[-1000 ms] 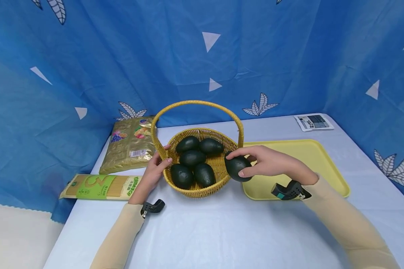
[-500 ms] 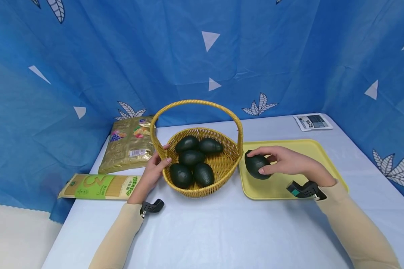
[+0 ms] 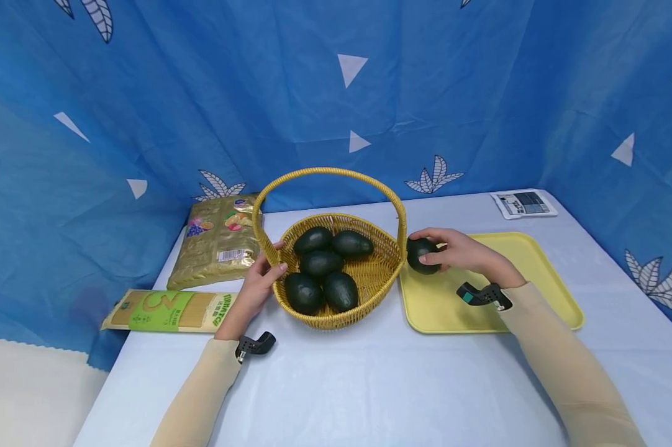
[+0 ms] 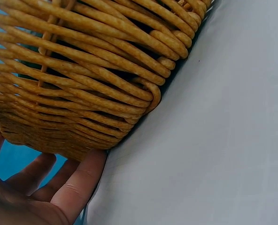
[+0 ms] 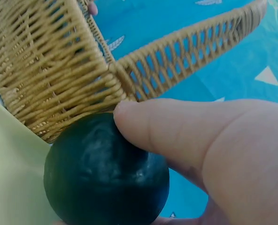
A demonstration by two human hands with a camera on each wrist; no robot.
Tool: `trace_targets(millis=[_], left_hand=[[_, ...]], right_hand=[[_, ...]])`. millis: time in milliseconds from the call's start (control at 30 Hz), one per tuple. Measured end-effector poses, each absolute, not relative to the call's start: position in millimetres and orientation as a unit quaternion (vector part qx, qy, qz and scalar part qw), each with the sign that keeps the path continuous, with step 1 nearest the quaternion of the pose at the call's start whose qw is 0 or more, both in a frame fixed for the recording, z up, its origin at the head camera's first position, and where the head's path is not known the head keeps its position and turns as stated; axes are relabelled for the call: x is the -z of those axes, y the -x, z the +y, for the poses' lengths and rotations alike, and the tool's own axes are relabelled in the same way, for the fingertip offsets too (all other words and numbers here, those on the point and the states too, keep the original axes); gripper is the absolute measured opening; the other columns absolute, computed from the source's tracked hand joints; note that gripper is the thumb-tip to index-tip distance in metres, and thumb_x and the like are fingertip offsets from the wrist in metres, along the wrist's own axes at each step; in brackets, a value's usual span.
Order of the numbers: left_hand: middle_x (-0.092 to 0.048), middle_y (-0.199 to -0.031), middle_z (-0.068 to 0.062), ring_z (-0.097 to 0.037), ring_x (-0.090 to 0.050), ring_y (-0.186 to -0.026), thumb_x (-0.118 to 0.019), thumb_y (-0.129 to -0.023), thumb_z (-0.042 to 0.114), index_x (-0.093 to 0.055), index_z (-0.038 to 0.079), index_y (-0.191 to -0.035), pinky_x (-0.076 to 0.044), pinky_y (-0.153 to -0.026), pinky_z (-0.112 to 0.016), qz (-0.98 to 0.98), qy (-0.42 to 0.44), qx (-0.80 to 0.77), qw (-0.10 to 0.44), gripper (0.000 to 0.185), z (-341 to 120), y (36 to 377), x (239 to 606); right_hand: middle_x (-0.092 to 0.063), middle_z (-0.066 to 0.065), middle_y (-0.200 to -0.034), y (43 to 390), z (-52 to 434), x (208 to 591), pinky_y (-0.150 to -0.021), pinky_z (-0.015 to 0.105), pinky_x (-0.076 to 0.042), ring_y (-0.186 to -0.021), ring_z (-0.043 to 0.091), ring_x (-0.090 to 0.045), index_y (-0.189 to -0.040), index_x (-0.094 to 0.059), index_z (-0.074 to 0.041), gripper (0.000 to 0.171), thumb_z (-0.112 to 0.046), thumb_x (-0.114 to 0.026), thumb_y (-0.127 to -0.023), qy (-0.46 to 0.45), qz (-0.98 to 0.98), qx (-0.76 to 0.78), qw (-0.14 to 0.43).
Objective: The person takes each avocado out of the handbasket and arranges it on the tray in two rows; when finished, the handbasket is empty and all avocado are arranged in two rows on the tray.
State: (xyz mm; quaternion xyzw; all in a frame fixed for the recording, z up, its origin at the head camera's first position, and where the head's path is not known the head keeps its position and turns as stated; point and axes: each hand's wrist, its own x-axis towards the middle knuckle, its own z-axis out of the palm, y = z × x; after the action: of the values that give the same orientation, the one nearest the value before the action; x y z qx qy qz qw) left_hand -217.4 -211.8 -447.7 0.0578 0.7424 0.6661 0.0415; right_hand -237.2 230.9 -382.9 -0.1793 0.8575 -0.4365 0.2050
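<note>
A yellow wicker basket [image 3: 377, 282] with a tall arched handle stands in the middle of the table. Several dark green avocados [image 3: 320, 264] lie in it, bunched toward its left side. My left hand [image 3: 256, 287] holds the basket's left rim near the handle's foot; in the left wrist view its fingers [image 4: 80, 183] reach against the woven side [image 4: 82, 79]. Over the back left corner of a yellow tray [image 3: 481, 313], my right hand [image 3: 463, 251] grips another avocado [image 3: 422, 256], close beside the basket's right side. The right wrist view shows the thumb on top of this avocado [image 5: 101, 171].
Left of the basket lie a gold foil bag [image 3: 215, 242] and, nearer, a pack of noodles [image 3: 171, 310] with a green label. A small white packet [image 3: 525, 203] lies behind the tray. Blue curtain [image 3: 325, 87] encloses the white table [image 3: 336, 391] at the back and sides.
My right hand has carried the avocado from the basket's right edge over to the tray, then slightly back toward its far left corner. The left hand stays at the basket.
</note>
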Motion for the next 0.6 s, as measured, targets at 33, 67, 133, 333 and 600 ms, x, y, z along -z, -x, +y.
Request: trace_targets(millis=[33,67,133,333,600], left_hand=[[-0.040,-0.157,-0.021,-0.014,-0.050,-0.123,-0.055,-0.103,0.010,-0.037,0.011,-0.157,-0.050,-0.090,-0.014,0.741,-0.057,-0.667,0.041,0.057,-212,218,448],[-0.040,-0.158,-0.021,-0.014,-0.049,-0.124,-0.055,-0.103,0.010,-0.037,0.011,-0.157,-0.050,-0.090,-0.014,0.741,-0.058,-0.667,0.042,0.057,-212,218,449],[-0.041,-0.157,-0.021,-0.016,-0.049,-0.124,-0.055,-0.102,0.010,-0.037,0.011,-0.157,-0.050,-0.089,-0.014,0.741,-0.057,-0.668,0.040,0.057,-212,218,449],[-0.041,-0.157,-0.020,-0.018,-0.048,-0.126,-0.056,-0.102,0.008,-0.038,0.011,-0.157,-0.050,-0.090,-0.015,0.738,-0.056,-0.671,0.042,0.058,-210,218,450],[-0.041,-0.158,-0.020,-0.021,-0.049,-0.128,-0.056,-0.102,0.010,-0.038,0.011,-0.156,-0.050,-0.090,-0.014,0.747,-0.058,-0.661,0.034,0.057,-211,218,448]], right_hand=[[-0.054,0.027,-0.138,239,230,384,-0.071,0.041,-0.060,-0.101,0.028,-0.062,-0.150,-0.046,-0.008,0.058,-0.017,-0.068,-0.097,0.175,0.859,0.435,0.205],[-0.053,0.027,-0.139,241,228,385,-0.071,0.041,-0.060,-0.100,0.027,-0.062,-0.150,-0.046,-0.008,0.058,-0.018,-0.068,-0.097,0.172,0.861,0.434,0.204],[-0.053,0.028,-0.139,245,225,388,-0.071,0.041,-0.061,-0.098,0.026,-0.063,-0.151,-0.046,-0.009,0.059,-0.019,-0.068,-0.097,0.168,0.864,0.431,0.199],[-0.051,0.032,-0.138,252,220,400,-0.070,0.040,-0.061,-0.105,0.033,-0.061,-0.152,-0.044,-0.007,0.060,-0.021,-0.067,-0.099,0.158,0.865,0.438,0.188],[-0.038,0.033,-0.151,255,216,408,-0.072,0.039,-0.061,-0.106,0.034,-0.061,-0.154,-0.041,-0.009,0.063,-0.024,-0.066,-0.099,0.130,0.869,0.444,0.176]])
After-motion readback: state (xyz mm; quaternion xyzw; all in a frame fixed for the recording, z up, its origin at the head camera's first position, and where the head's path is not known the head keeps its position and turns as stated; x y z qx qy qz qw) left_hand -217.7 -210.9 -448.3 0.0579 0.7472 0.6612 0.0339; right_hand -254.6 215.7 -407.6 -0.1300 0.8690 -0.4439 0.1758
